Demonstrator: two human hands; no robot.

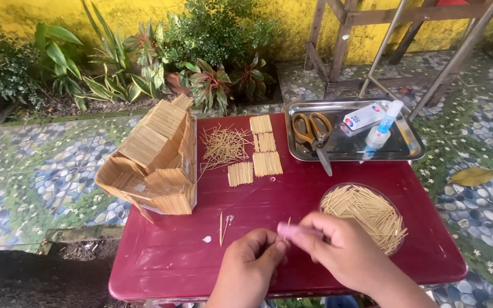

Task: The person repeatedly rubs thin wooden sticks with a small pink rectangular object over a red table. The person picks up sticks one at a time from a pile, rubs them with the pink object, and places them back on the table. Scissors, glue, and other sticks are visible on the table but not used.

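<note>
The dark red bench (292, 188) carries everything, and both hands work at its near edge. Well ahead and to the left of the left hand (250, 263) stands the biggest piece, a small house model built of toothpicks (154, 159), tilted partly over the bench's left edge. Straight ahead of both hands, beyond the model's corner, lie flat glued toothpick panels (261, 148) and a loose scatter of sticks (222, 145). Far ahead of the right hand (338, 251) sits a steel tray (412, 149) holding yellow-handled scissors (314, 132), a small white box (363, 117) and a glue tube with a blue neck (382, 128). Just beyond the right hand, nearly touching its knuckles, is a round clear dish of toothpicks (366, 214).

The right hand is closed in a pinch on a small pink tool (291, 230), perhaps a cutter; its working end is too blurred to tell. The left hand's thumb and fingers are pressed together on a single toothpick (288, 223), held between the two hands.

To do this well, the stick seems best held close to where the tool meets it, so it does not flex or snap off-line. Keeping both wrists low over the bench would steady the pinch. A few loose sticks (223, 227) and a white glue drop (207, 239) lie just ahead of the left hand; sleeves and fingers should stay off them.
</note>
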